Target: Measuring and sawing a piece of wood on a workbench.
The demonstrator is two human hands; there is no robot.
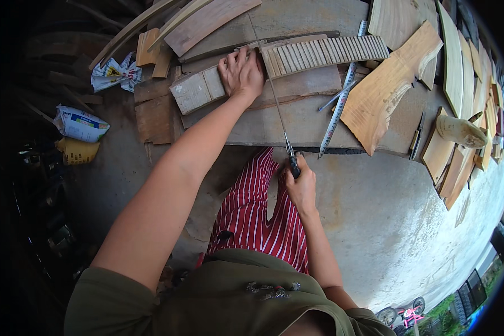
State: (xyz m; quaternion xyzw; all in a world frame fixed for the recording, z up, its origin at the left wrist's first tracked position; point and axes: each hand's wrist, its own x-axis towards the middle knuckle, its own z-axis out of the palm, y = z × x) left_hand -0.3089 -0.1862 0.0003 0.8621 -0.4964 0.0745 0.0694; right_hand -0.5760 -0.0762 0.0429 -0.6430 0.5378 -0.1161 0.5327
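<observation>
A long wooden beam (330, 56) lies across the bench, its right half scored with a row of close parallel cuts. Its left end is paler, with a few lines across it. My left hand (242, 73) is closed over the beam, pressing on it just left of the cuts. In my right hand (301, 183) is the dark handle of a handsaw (276, 102), fingers wrapped round it. The thin blade runs away from me across the beam, close beside my left fingers. Whether its teeth sit in a cut cannot be made out.
A tape measure strip (334, 120) and a blue pen (337, 96) lie right of the beam. Farther right are a cut board (389, 84), a dark narrow tool (416, 136) and a wooden mallet-like piece (460, 131). Bags (81, 124) sit at left.
</observation>
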